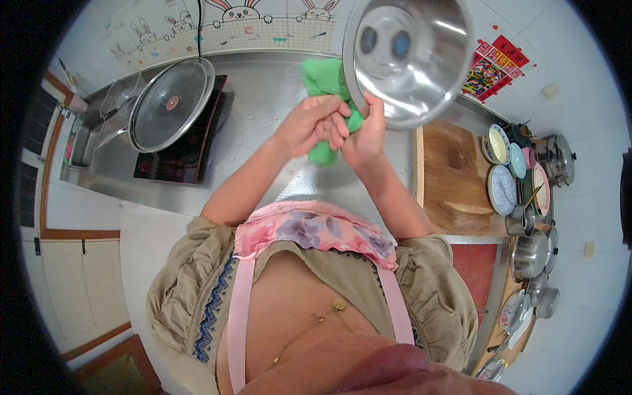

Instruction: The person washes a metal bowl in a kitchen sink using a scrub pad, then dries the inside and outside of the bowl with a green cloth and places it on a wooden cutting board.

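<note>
A shiny stainless steel bowl (412, 74), tilted so that its inside shows, is gripped at its lower left rim by my right hand (366, 131). A green cloth (323, 76) hangs against the bowl's left side, and more of it shows between and below my hands. Close beside the right hand, my left hand (318, 121) has its fingers curled at the cloth; whether it grips the cloth cannot be told. Beneath both hands lies a metal countertop (261, 118) with scattered water drops.
A frying pan with a glass lid (173, 103) sits on a black cooktop (173, 165) at the left, near a sink (84, 143). To the right are a wooden board (454, 173), stacked bowls (496, 145) and steel pots (531, 254). A tiled wall (276, 29) stands behind.
</note>
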Available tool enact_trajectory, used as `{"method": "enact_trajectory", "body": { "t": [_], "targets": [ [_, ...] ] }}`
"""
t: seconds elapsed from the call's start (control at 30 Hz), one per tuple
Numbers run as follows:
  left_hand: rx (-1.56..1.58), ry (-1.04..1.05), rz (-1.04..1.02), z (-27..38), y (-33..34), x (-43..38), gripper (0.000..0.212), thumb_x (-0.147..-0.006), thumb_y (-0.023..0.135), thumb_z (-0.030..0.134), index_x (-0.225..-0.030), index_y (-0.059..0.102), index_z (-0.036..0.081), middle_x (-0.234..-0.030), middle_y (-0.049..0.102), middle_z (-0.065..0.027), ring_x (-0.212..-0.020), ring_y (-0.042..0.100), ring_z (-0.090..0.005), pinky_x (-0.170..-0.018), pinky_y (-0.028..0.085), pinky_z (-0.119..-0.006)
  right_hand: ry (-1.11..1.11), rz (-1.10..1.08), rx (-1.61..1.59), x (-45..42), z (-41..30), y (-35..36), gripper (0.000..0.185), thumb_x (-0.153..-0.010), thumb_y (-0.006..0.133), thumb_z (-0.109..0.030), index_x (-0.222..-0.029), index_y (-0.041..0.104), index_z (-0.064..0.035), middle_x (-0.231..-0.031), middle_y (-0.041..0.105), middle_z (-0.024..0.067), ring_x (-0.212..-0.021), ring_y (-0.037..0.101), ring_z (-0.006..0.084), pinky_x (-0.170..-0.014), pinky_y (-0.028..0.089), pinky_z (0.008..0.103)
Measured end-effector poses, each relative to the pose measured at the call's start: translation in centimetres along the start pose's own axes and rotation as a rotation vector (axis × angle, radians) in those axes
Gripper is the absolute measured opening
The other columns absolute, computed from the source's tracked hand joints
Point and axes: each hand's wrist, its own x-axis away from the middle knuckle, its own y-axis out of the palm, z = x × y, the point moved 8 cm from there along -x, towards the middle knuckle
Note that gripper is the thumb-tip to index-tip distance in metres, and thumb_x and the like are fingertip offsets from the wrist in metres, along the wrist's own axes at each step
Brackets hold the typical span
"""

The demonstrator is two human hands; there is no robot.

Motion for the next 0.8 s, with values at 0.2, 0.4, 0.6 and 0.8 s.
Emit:
{"method": "enact_trajectory", "body": {
  "t": [0.2,0.4,0.6,0.8],
  "targets": [
    [-0.783,0.150,0.313,3.9,-1.9,0.3,0.023,-0.089,0.058,0.021,-0.097,0.064,0.000,-0.080,0.064,-0.0085,-0.068,0.062,-0.0160,-0.064,0.051,-0.024,-0.075,-0.039,-0.103,-0.5,-0.7,-0.1,0.044,-0.091,0.028,-0.039,-0.091,0.054,-0.0028,-0.074,0.056,0.0086,-0.069,0.056,0.0217,-0.067,0.046,0.0335],
    [-1.292,0.767,0.396,4.2,3.0,0.5,0.076,-0.076,0.066,0.049,-0.136,0.039,0.011,-0.143,0.023,-0.0179,-0.131,0.024,-0.0286,-0.106,0.026,-0.039,-0.172,0.227,-0.191,-0.6,-1.2,1.1,0.044,-0.093,0.034,-0.035,-0.118,0.045,-0.0023,-0.114,0.054,0.0076,-0.106,0.051,0.0210,-0.095,0.038,0.0355],
    [-1.026,0.574,0.370,1.7,3.5,0.0,0.055,-0.098,0.036,0.025,-0.142,0.019,-0.003,-0.151,0.002,-0.0203,-0.141,0.000,-0.0300,-0.111,0.010,-0.037,-0.261,0.316,-0.117,-1.4,-1.4,-0.5,0.047,-0.092,0.036,-0.037,-0.121,0.046,-0.0014,-0.119,0.052,0.0090,-0.111,0.049,0.0190,-0.099,0.036,0.0332],
    [-1.200,0.703,0.457,1.6,3.3,1.1,0.040,-0.094,0.045,0.012,-0.131,0.044,-0.001,-0.144,0.032,-0.0205,-0.136,0.024,-0.0305,-0.108,0.022,-0.035,-0.244,0.353,-0.126,-1.2,-0.7,-2.2,0.047,-0.092,0.035,-0.037,-0.121,0.047,-0.0012,-0.117,0.054,0.0096,-0.109,0.051,0.0199,-0.098,0.036,0.0343]
  ]
}}
